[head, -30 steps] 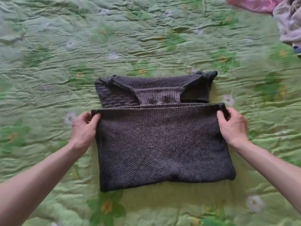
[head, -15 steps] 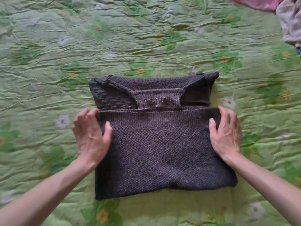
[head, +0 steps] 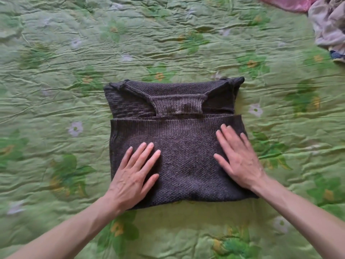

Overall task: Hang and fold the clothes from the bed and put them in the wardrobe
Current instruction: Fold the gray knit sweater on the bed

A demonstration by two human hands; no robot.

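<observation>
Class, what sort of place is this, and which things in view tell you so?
Probably a bedroom: a green floral bedspread fills the view, a dark knitted sweater lies folded on it, and loose clothes are heaped at its corner.

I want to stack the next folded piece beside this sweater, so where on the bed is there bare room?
Bare bedspread lies left of the sweater, beyond its collar edge, and on the near side between the forearms. The right side is bare beside the sweater too. The far right corner is crowded: a pink garment and a beige clothes heap.
</observation>
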